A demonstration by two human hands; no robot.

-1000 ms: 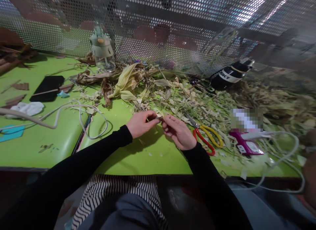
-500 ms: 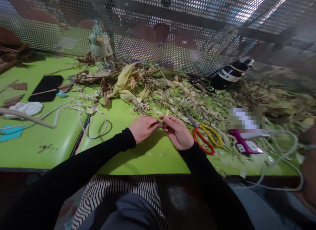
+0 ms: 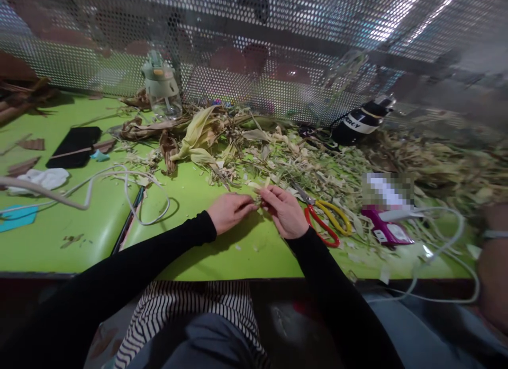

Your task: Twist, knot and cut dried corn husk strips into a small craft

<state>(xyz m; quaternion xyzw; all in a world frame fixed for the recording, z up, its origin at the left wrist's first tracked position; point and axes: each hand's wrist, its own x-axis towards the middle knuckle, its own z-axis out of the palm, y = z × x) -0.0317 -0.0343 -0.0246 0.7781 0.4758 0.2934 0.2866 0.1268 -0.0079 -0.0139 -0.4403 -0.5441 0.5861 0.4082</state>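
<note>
Over the table, my left hand (image 3: 230, 212) and my right hand (image 3: 284, 212) meet almost fingertip to fingertip. Both are closed in a pinch on a small pale piece of corn husk (image 3: 257, 186), its light end sticking up past my right fingers. Its lower part is mostly hidden between the fingertips. Just right of my right hand lie scissors (image 3: 332, 214) with one red and one yellow handle. Beyond my hands, a large yellow-green corn husk (image 3: 198, 132) rests among dry brown leaves and shredded husk scraps (image 3: 286, 155).
A clear bottle (image 3: 162, 89) stands at the back, and a black bottle (image 3: 359, 123) leans against the perforated screen. On the left are a phone (image 3: 75, 147), a crumpled tissue (image 3: 47, 180) and a cable (image 3: 127, 194). A purple packet (image 3: 391, 230) and another person's arm (image 3: 494, 263) are at right.
My left fingers have drawn back slightly from my right fingertips and straightened a little. The view has shifted slightly, moving the scissors and packet a little left in the picture.
</note>
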